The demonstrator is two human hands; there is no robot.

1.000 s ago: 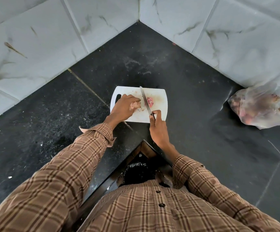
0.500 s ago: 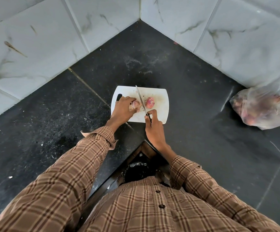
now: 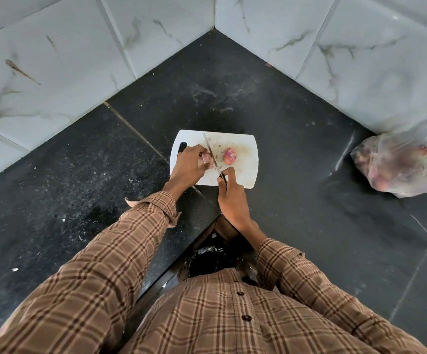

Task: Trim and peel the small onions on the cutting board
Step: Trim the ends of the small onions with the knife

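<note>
i see a black stone desk [image 3: 296,154] that fills a corner. two walls of pale tile [image 3: 54,60] with thin dark streaks meet at the back. a clear plastic bag [image 3: 396,164] lies on the desk at the right, against the wall, with small round things inside. white specks dot the desk on the left.

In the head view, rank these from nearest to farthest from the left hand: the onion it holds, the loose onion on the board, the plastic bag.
1. Held onion, gripped in the left hand.
2. Loose onion, mid-board, right of the knife blade.
3. Plastic bag, far right against the wall.
</note>
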